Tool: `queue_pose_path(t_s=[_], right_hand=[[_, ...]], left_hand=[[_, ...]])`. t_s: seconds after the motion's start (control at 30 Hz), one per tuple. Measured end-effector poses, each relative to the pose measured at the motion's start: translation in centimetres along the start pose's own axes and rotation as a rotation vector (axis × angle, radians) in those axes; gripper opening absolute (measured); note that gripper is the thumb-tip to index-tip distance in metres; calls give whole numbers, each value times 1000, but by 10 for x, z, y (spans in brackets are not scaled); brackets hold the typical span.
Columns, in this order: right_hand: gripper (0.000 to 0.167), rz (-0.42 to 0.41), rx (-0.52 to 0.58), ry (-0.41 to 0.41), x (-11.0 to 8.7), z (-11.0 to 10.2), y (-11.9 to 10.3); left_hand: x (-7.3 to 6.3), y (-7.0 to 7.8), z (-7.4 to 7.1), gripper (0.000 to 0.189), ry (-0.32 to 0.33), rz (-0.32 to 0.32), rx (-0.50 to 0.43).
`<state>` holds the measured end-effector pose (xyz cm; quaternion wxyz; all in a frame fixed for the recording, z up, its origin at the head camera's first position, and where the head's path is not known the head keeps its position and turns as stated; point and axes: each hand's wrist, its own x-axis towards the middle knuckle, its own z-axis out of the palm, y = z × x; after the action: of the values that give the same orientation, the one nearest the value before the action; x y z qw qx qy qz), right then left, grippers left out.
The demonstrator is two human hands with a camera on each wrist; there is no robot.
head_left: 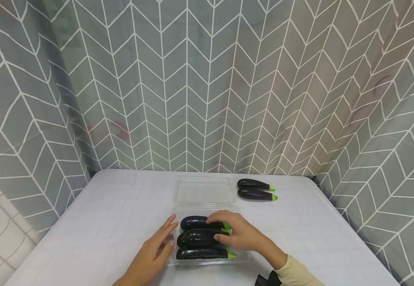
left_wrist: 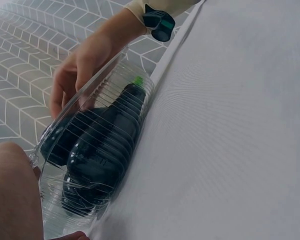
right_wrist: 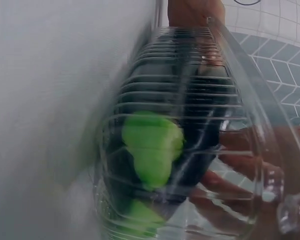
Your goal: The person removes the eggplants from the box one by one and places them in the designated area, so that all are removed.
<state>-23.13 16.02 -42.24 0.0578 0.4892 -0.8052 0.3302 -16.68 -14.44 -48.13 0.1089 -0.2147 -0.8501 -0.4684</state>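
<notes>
A clear plastic clamshell box (head_left: 212, 262) lies on the table with its lid (head_left: 203, 192) folded back. Dark eggplants with green stems lie crosswise inside: a back one (head_left: 194, 222), a middle one (head_left: 199, 237) and a front one (head_left: 201, 253). From above, my right hand (head_left: 241, 232) grips the middle eggplant near its stem end, thumb in front and fingers reaching over the back one. My left hand (head_left: 151, 252) rests at the box's left edge, fingers extended. Through the ribbed wall, the right wrist view shows a green stem (right_wrist: 152, 147) and fingers beyond.
Two more eggplants, a rear one (head_left: 252, 184) and a nearer one (head_left: 254, 194), lie right of the lid. White cloth covers the table (head_left: 114, 214). A patterned grey curtain (head_left: 199, 87) hangs behind and along the sides. A black device (left_wrist: 161, 24) is on my right wrist.
</notes>
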Motion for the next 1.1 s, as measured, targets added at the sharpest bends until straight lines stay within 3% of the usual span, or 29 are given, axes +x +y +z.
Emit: queue_pose_path(t_s=[0.7,1.1], right_hand=[[44,34,25,-67,0,1,-4],[43,56,55,-73,0,2,-1]], left_hand=[[0,1,0,47,7,-16,5],[0,2,-1,48,-5,-56,13]])
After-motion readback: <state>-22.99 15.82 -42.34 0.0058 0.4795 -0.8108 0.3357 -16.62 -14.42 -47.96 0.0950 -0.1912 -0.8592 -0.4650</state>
